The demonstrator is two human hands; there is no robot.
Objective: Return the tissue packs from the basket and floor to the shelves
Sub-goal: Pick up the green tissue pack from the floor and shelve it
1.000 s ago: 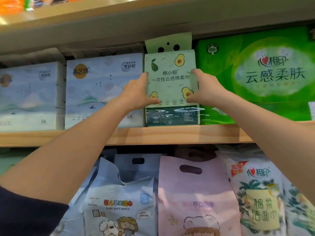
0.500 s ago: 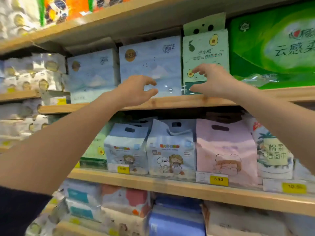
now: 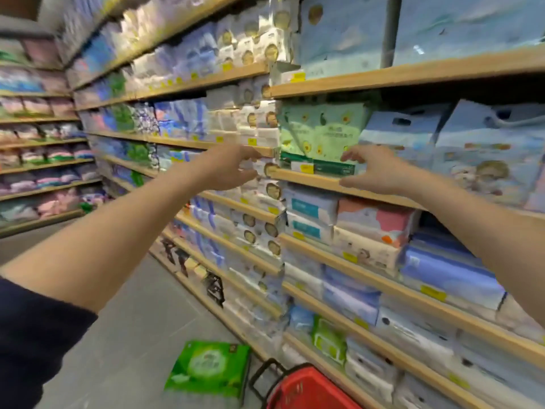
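My left hand and my right hand are both stretched out in front of the shelves, fingers apart, holding nothing. A green tissue pack lies on the grey floor near the bottom of the view. Right of it stands a red basket with a black handle; its inside is cut off by the frame edge. Light green avocado-print packs stand on the shelf just behind my right hand's fingers.
Wooden shelves packed with tissue and wipe packs run along the right side and continue far down the aisle to the left. Pale blue handle bags stand right of my right hand. Grey floor stretches down the aisle on the left.
Both hands have let go of the avocado pack left on the upper shelf and drawn back. The view has swung down and left, bringing the floor, the green pack and the basket into sight.
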